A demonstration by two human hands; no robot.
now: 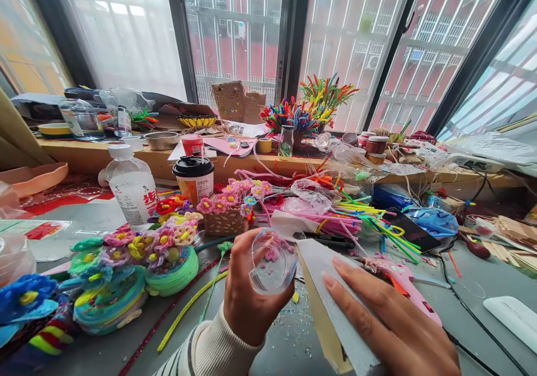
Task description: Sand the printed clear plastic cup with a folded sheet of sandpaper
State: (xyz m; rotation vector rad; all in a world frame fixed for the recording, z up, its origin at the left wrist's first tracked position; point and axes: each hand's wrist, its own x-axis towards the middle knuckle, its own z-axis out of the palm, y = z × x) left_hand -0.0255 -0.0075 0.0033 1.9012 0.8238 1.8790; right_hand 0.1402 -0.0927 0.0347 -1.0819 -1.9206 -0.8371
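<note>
My left hand (248,295) is wrapped round a clear plastic cup (272,278), its round opening tilted toward me. A pink pipe-cleaner flower shows through or just behind the cup's clear wall. Close to the cup's right side, my right hand (390,314) grips a flat white piece with a beige side (321,264), like folded card. Two of its fingers lie along the white face; the thumb is hidden. Beyond that hand, a pink glue gun (413,295) lies on the table, partly covered by the fingers.
Pipe-cleaner flower pots (172,272) crowd the left, near a water bottle (130,188) and a lidded drink cup (193,179). Loose pipe cleaners (344,216) lie in a heap behind my hands. A black cable (461,303) crosses the right side. Glitter specks dot the grey table (289,337).
</note>
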